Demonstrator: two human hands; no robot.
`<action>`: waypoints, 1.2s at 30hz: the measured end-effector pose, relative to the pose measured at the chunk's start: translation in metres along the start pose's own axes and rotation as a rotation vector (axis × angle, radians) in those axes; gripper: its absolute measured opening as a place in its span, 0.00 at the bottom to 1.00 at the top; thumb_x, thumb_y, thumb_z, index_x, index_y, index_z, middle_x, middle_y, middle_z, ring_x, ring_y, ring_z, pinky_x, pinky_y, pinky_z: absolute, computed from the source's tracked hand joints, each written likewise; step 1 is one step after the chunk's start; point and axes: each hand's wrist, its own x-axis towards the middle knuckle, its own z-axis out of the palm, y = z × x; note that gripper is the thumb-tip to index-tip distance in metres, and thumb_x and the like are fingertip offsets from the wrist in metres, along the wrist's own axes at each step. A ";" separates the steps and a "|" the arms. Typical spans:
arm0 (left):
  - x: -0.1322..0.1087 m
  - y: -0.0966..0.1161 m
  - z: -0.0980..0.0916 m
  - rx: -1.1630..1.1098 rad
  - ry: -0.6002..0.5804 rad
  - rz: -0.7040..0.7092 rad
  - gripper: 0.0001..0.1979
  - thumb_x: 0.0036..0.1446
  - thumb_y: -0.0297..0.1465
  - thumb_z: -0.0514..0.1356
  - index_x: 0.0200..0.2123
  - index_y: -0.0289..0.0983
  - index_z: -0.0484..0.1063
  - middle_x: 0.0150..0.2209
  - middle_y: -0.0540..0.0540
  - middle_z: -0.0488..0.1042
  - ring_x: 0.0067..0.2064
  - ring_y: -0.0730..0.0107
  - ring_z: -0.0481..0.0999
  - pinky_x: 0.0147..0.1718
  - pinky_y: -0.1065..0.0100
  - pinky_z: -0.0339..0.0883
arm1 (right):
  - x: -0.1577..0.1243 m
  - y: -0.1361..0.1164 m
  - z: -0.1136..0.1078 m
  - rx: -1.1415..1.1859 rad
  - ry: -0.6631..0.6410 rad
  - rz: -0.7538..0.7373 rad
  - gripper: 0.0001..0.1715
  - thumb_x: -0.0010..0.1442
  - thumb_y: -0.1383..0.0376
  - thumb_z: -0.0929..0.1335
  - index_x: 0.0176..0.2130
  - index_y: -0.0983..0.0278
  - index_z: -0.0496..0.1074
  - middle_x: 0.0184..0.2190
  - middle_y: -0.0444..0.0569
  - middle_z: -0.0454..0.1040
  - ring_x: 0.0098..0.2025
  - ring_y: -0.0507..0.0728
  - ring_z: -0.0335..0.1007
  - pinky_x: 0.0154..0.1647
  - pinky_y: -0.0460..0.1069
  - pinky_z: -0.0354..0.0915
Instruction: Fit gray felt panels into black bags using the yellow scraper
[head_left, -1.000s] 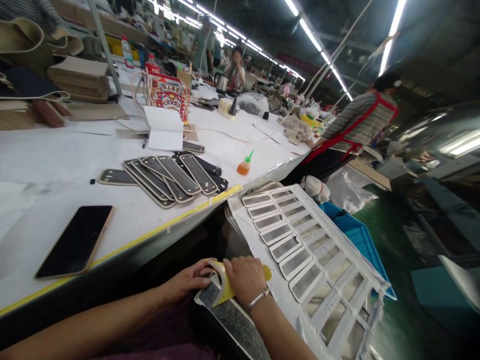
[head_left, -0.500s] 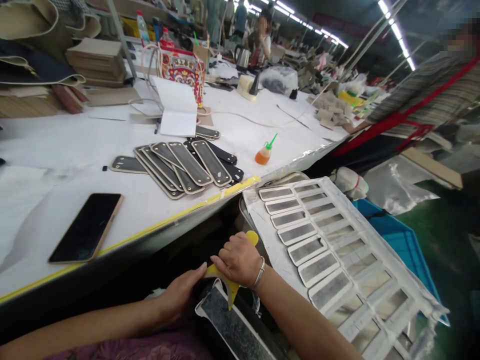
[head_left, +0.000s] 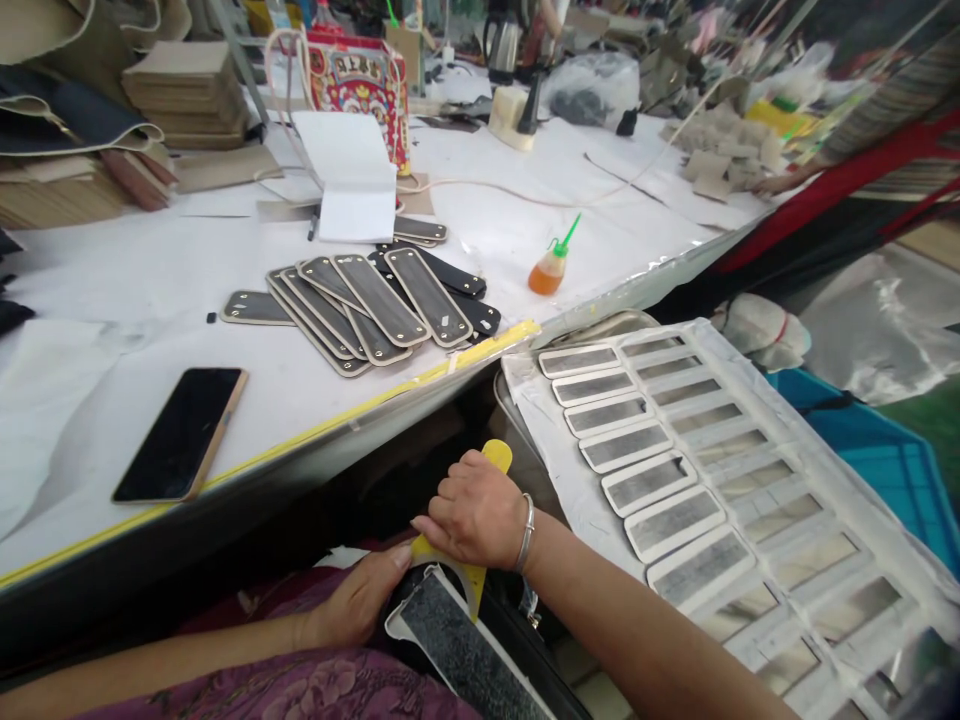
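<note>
My right hand is closed around a yellow plastic scraper, whose lower blade rests on the top end of a long grey strip with a white border lying on my lap. My left hand grips the strip's left edge, thumb touching the scraper. To the right lies a white sheet with several similar grey strips set in rows. On the table above, a fan of dark finished strips lies spread out.
A black phone lies near the table's yellow-taped edge. An orange glue bottle with a green tip, a white notebook and a patterned bag stand further back. A person in a red apron works at the right. A blue bin sits below.
The view has tipped downward and moved closer. My right hand has shifted on the scraper, which now points down onto the strip's end; my left hand has slid lower along the strip.
</note>
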 end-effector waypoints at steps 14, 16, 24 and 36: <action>0.007 -0.017 0.003 -0.030 -0.077 0.043 0.30 0.62 0.44 0.36 0.56 0.35 0.61 0.54 0.44 0.67 0.52 0.60 0.66 0.54 0.64 0.58 | -0.019 -0.009 0.005 0.041 -0.055 0.187 0.26 0.63 0.56 0.56 0.23 0.64 0.70 0.20 0.47 0.70 0.26 0.52 0.61 0.32 0.52 0.46; 0.009 -0.014 0.002 -0.041 -0.124 0.052 0.27 0.62 0.43 0.37 0.57 0.36 0.60 0.53 0.45 0.67 0.52 0.61 0.67 0.53 0.64 0.59 | -0.027 -0.018 0.004 0.031 -0.081 0.289 0.26 0.64 0.57 0.56 0.23 0.64 0.70 0.21 0.47 0.71 0.26 0.53 0.62 0.31 0.52 0.45; 0.015 -0.007 -0.004 -0.107 -0.282 0.017 0.26 0.63 0.40 0.44 0.61 0.36 0.50 0.61 0.42 0.56 0.60 0.63 0.56 0.59 0.61 0.48 | -0.050 -0.048 -0.004 0.010 -0.201 0.559 0.25 0.65 0.58 0.54 0.30 0.62 0.73 0.23 0.49 0.75 0.25 0.55 0.68 0.28 0.51 0.48; 0.038 0.012 -0.035 -0.276 -0.605 -0.085 0.22 0.61 0.42 0.49 0.55 0.39 0.64 0.55 0.47 0.66 0.56 0.62 0.63 0.56 0.61 0.52 | -0.055 -0.069 -0.016 -0.064 -0.365 0.733 0.32 0.66 0.57 0.49 0.29 0.62 0.73 0.25 0.51 0.76 0.27 0.58 0.72 0.26 0.49 0.55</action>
